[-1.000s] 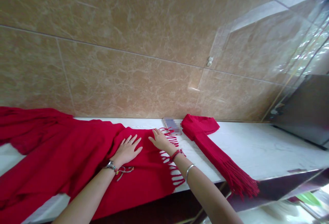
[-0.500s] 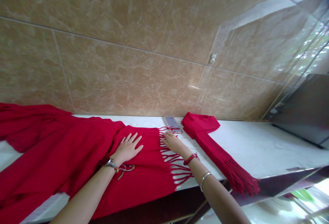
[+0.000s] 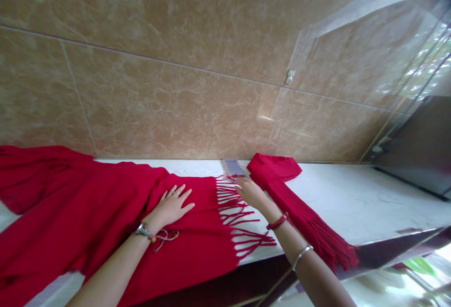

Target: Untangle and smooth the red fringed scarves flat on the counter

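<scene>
A wide red scarf (image 3: 190,250) is spread over the white counter, its body bunched into folds on the left and its front edge hanging past the counter. My left hand (image 3: 171,207) lies flat on the scarf with fingers spread. At the right end of the scarf, the fringe (image 3: 229,199) fans out in separate strands. My right hand (image 3: 251,193) rests at the tips of the upper strands, fingers loosely extended and partly seen from behind. Just right of it lies a second red scarf (image 3: 282,196), folded narrow, its tassels over the counter's front edge.
A phone (image 3: 233,168) lies by the wall, under some fringe strands. Behind the white counter (image 3: 352,199) rises a brown tiled wall (image 3: 176,100) with a small white hook (image 3: 289,76). A dark grey appliance (image 3: 419,147) stands at the far right.
My right hand has slid rightward off the scarf's edge along the fringe to its tips. The strands now lie straighter and reach further right. My left hand has stayed on the scarf.
</scene>
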Demonstrator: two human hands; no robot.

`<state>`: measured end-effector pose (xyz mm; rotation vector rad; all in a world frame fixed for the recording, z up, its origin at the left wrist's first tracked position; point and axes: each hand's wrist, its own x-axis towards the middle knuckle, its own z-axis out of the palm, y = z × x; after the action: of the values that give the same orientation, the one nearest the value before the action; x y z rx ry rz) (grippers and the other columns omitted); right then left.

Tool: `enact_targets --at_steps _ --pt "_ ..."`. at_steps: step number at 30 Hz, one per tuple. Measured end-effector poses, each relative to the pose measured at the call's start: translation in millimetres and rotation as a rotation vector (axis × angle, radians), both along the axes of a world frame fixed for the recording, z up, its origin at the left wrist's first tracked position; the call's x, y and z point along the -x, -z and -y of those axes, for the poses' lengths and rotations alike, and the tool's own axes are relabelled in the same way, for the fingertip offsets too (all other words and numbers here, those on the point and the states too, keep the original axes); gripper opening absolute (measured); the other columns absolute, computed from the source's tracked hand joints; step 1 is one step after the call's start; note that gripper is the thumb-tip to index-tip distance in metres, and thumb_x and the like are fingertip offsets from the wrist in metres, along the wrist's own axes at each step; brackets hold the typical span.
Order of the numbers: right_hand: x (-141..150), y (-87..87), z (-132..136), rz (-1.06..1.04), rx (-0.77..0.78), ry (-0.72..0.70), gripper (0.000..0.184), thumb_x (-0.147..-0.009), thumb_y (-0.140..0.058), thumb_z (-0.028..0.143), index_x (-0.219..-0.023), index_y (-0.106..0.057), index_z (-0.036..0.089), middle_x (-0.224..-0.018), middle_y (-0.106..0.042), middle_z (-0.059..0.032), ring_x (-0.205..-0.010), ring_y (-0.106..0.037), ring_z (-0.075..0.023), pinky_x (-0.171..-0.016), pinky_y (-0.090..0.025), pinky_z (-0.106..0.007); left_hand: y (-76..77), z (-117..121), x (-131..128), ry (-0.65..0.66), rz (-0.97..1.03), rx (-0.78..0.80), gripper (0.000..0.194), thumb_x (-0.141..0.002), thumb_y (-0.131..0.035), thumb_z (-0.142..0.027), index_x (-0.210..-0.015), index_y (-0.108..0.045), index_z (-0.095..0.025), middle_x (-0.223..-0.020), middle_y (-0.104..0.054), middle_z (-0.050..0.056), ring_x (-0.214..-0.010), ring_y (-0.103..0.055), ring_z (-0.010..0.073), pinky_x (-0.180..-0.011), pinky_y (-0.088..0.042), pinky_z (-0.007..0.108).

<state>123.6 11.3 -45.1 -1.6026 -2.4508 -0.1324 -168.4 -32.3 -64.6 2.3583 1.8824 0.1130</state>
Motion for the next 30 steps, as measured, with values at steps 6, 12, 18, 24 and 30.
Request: enact_targets --at_steps 6,12,18,24,30 --pt "77 6.0 -28 -0.025 -0.028 -0.218 0.035 -0.089 -0.041 0.03 -0.115 -0.051 0.008 -0.118 -0.054 -0.0169 -0.112 -0.047 -0.0221 -0.094 -0.036 -0.032 0.3 -5 0 -0.026 -0.021 -0.205 0.05 -0.088 -0.033 -0.044 -0.13 -0.043 -0.02 -0.143 -0.027 0.011 -0.132 -0.019 0.0274 -0.106 -0.016 0.042" --pt "97 35.3 -46 -0.004 -0.001 -0.173 0.046 -0.089 -0.038 0.044 -0.119 -0.047 0.011 -0.124 -0.047 -0.0198 -0.116 -0.042 -0.0292 -0.092 -0.034 -0.045 -3.6 -10 1 -0.217 -0.017 0.004 0.064 -0.081 -0.032 -0.061 -0.137 -0.029 -0.03 -0.146 -0.016 0.004 -0.13 -0.007 0.042 -0.099 -0.014 0.06" --pt "87 33.2 -45 0.048 -0.033 -0.264 0.037 -0.091 -0.034 0.04 -0.117 -0.051 0.022 -0.125 -0.047 -0.0116 -0.118 -0.039 -0.0262 -0.096 -0.03 -0.043 -3.9 -18 11 -0.313 -0.024 0.073 0.074 -0.078 -0.029 -0.065 -0.139 -0.022 -0.024 -0.146 -0.014 0.011 -0.129 -0.006 0.0453 -0.096 -0.016 0.062" --pt "83 30.4 -44 0.082 -0.035 -0.212 0.04 -0.091 -0.032 0.042 -0.121 -0.049 0.022 -0.122 -0.052 -0.0123 -0.118 -0.038 -0.0267 -0.095 -0.029 -0.047 -2.1 -22 32 -0.322 -0.037 0.116 0.08 -0.075 -0.031 -0.068 -0.139 -0.023 -0.021 -0.146 -0.013 0.014 -0.13 -0.006 0.0429 -0.098 -0.017 0.058" --pt "86 21.0 -41 0.001 -0.115 -0.126 0.045 -0.089 -0.035 0.045 -0.121 -0.049 0.018 -0.127 -0.046 -0.0154 -0.12 -0.037 -0.0285 -0.096 -0.031 -0.045 -12.1 -13 41 -0.267 -0.032 0.265 0.081 -0.073 -0.038 -0.067 -0.14 -0.017 -0.026 -0.148 -0.004 0.009 -0.13 0.004 0.039 -0.103 -0.014 0.05"
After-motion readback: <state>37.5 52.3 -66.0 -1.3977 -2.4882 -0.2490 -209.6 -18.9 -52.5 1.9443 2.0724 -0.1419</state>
